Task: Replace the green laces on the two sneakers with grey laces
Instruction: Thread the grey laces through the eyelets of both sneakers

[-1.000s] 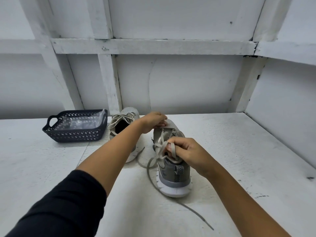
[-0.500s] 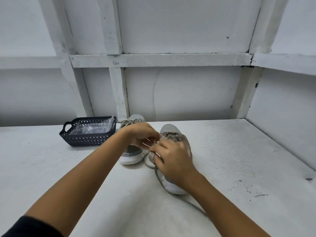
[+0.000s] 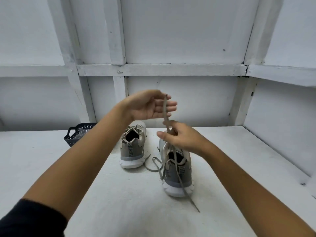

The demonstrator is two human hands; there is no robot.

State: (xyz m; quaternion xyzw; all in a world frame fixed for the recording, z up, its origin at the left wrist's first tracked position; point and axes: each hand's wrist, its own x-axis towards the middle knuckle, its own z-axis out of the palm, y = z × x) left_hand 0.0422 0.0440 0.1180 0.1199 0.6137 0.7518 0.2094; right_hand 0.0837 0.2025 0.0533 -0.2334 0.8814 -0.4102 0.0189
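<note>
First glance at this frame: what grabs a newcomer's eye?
A lace stretched upright in mid-air at the centre. The left hand seems to pinch its top end, and the right hand grips it lower, just above the near sneaker. A second sneaker, already laced, stands behind it to the left, with a dark basket further left.

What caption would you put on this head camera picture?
Right hand grips a lace above the nearer sneaker, left hand raised by its tip.
</note>
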